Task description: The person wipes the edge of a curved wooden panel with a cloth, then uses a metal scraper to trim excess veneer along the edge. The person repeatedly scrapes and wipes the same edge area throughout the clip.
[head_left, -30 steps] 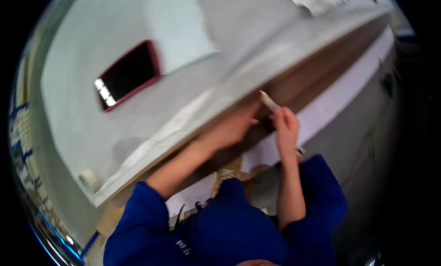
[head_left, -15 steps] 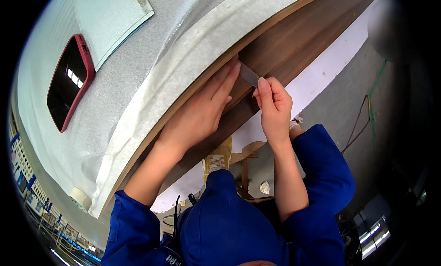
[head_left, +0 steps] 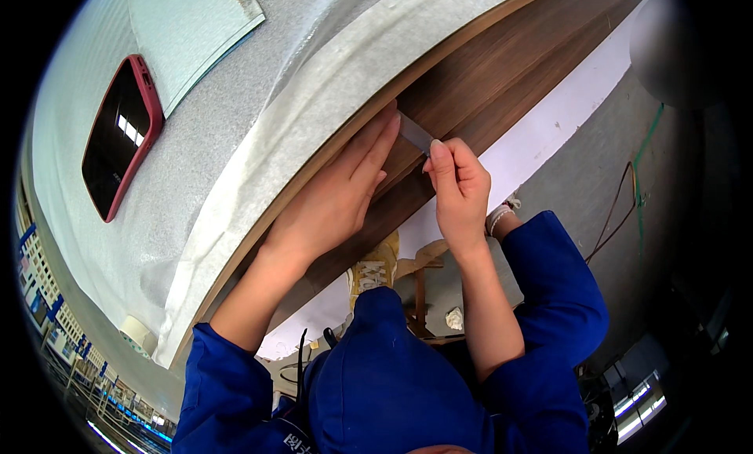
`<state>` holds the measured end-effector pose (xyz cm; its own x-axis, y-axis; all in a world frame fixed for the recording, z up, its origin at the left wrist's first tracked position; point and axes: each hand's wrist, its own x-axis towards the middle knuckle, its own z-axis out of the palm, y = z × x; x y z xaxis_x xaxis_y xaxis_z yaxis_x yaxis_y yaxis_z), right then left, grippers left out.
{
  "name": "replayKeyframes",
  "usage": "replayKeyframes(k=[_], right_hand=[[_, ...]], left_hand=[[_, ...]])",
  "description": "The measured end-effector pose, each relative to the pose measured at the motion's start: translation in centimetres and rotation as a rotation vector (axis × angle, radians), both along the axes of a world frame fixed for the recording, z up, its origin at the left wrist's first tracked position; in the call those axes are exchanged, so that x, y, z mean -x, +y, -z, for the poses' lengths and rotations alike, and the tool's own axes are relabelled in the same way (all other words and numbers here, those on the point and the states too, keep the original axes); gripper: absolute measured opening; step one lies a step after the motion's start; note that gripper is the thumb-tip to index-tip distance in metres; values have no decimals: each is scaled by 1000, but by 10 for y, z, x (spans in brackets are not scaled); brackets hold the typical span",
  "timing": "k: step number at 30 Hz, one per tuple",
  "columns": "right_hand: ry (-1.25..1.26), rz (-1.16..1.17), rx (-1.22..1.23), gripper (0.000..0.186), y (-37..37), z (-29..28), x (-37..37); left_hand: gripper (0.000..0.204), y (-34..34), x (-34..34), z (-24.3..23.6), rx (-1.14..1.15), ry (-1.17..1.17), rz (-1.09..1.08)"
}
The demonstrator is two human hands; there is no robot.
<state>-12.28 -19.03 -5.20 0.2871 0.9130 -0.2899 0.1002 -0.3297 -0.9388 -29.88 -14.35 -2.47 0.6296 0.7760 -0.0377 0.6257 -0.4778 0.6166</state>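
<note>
My left hand (head_left: 321, 199) lies flat along the side of a brown wood-grain panel (head_left: 486, 65), its fingers stretched out and pointing up and to the right. From its fingertips a short strip of translucent tape (head_left: 414, 134) runs to my right hand (head_left: 461, 195). Thumb and bent fingers of the right hand pinch the strip's near end. The far end of the strip meets the panel beside the left fingertips, partly hidden there. White foam sheeting (head_left: 259, 164) covers the surface beyond the panel's edge.
A phone in a dark red case (head_left: 121, 140) lies on the covered surface at the left, near a pale green sheet (head_left: 192, 38). A tape roll (head_left: 137, 334) sits at the lower left. White paper (head_left: 541, 136) borders the panel; a green cord (head_left: 647, 140) trails on the floor.
Both hands have slid a little left and nearer along the panel's edge. The tape strip has shifted with them, still pinched in the right hand.
</note>
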Motion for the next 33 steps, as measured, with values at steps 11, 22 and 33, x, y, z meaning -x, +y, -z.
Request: replayKeyframes(k=[11,22,33], right_hand=[[-5,-15,16,28,-6,-1,7],[-1,-26,33,27,-11,-4,14],[5,-41,32,27,-18,-2,23]], left_hand=[[65,-6,7,-3,0,22,-2],[65,-11,15,-4,-51,97,7],[65,-18,24,-7,12,67,-3]])
